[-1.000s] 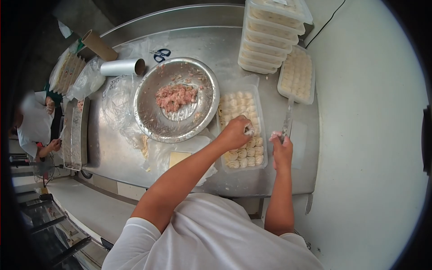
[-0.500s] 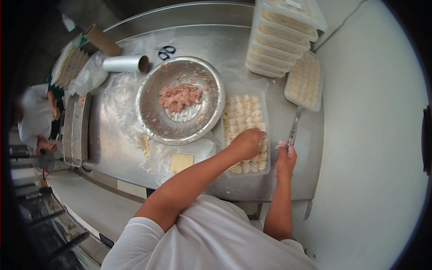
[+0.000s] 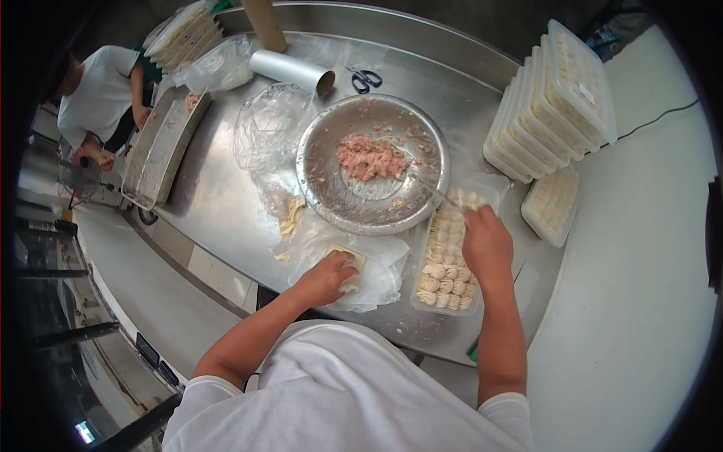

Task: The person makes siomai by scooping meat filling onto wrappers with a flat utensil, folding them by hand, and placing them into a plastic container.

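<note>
My left hand [image 3: 328, 277] is closed over the stack of pale yellow wrappers [image 3: 352, 264] on a plastic sheet [image 3: 380, 264]. My right hand [image 3: 486, 239] is wrapped round a thin metal spatula [image 3: 444, 197], whose tip reaches over the rim of the steel bowl [image 3: 309, 184]. Pink minced filling [image 3: 369, 157] lies in the bowl. Beneath and left of my right hand, a clear tray [image 3: 446, 282] holds rows of dumplings.
Stacked dumpling trays [image 3: 546, 105] stand at the back right, another tray [image 3: 552, 205] before them. Scissors [image 3: 366, 80], a film roll [image 3: 292, 71] and plastic bags lie behind the bowl. At left, a co-worker [image 3: 102, 94] is beside a metal pan [image 3: 162, 151].
My left hand has moved from the dumpling tray to the wrappers. My right hand has brought the spatula from right of the tray to the bowl's rim. The view has turned.
</note>
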`<state>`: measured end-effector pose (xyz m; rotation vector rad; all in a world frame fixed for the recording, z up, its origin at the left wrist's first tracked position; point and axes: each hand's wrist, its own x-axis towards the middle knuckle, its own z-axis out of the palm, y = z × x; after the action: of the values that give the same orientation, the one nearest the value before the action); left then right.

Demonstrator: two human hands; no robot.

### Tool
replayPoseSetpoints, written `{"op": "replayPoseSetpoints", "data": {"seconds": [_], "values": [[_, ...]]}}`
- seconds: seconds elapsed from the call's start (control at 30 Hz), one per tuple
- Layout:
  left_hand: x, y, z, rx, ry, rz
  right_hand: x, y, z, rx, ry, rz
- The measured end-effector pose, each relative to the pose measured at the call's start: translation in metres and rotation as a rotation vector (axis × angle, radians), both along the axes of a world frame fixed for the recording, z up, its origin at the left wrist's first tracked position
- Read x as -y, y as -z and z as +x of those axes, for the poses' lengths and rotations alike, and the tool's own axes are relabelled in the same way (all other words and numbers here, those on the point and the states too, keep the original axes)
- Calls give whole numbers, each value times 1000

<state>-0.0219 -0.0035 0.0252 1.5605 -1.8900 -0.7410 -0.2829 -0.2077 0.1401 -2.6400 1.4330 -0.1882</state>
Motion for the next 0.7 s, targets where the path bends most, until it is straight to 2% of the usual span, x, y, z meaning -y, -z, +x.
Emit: {"op": "replayPoseSetpoints", "data": {"seconds": [0.07,0.13,0.2,0.33,0.4,0.5,0.6,0.7], "values": [[-7,16,5,105,69,91,16,-1,37,-50,-50,-77],[-5,22,7,88,49,97,30,7,58,-94,-99,-165],[-4,25,8,69,21,108,36,23,73,-207,-180,-98],[-4,31,16,-90,46,110,16,25,73,-236,-305,48],[-9,32,13,-110,48,106,10,15,71,-182,-457,207],[-6,31,13,-85,56,56,14,-1,68,-109,-535,248],[-7,34,14,-1,70,73,32,-20,60,-12,-515,350],[-4,25,14,-38,66,125,44,-25,53,4,-451,264]]}}
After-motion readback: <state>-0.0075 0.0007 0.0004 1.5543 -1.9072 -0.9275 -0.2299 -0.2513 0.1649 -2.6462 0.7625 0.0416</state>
